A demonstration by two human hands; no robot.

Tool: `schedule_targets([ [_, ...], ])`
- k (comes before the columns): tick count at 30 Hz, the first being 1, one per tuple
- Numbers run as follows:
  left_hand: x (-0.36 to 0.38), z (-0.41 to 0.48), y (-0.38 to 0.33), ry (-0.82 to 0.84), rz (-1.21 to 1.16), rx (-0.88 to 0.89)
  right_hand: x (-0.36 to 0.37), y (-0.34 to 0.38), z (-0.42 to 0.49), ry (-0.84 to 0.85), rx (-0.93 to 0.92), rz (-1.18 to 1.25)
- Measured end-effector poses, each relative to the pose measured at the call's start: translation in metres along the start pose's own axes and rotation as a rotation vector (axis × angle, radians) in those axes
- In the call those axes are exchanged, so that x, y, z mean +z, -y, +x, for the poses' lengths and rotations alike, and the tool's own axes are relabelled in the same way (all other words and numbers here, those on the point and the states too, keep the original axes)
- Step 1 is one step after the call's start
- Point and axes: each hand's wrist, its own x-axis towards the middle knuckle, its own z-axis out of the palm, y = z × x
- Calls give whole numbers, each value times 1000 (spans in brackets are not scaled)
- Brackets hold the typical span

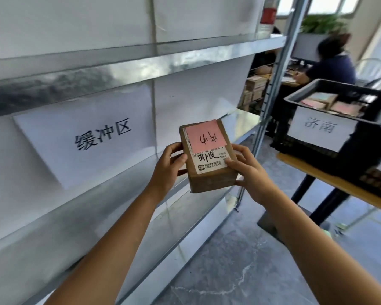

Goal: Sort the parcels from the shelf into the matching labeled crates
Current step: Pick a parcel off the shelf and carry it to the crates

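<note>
Head view: 2 bare forearms reach up from the bottom edge and meet on 1 small brown parcel [211,181], held in the air in front of the metal shelf [119,69], clear of its boards. The left hand [169,166] grips the parcel's left side, thumb up by the top edge and fingers curled around the side. The right hand [249,172] grips the right side, its thumb pressed on the lower right corner of a white label [207,162] and its fingers wrapped along the edge. The parcel is tilted, top face toward the camera. A pink note [204,136] with handwriting covers the upper part of that face.

On the shelf's white backing, left of the parcel, hangs a paper sign [101,135] with 3 printed characters. A grey upright post [279,84] of the shelf stands just beyond the parcel to the right. Past it, a black crate [339,86] with a paper tag [321,126] of 2 characters rests on a desk [330,179]; several parcels with coloured notes [330,102] lie inside. Farther back a seated person [332,62] works by a window, with a plant [323,23] behind. The floor [240,260] is grey.
</note>
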Motion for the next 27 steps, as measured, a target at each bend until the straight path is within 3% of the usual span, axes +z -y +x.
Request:
schedule_targets([
  [5,74,45,9,204,84,-7,-84,0,-4,-222,63,63],
  [11,150,103,6,321,459,229,-197,11,17,-468,102,76],
  [20,282,157,-15,742,635,280,-342,27,41,-417,221,-33],
  [27,350,174,-12,724,663,260,-402,32,56,-364,116,-134],
])
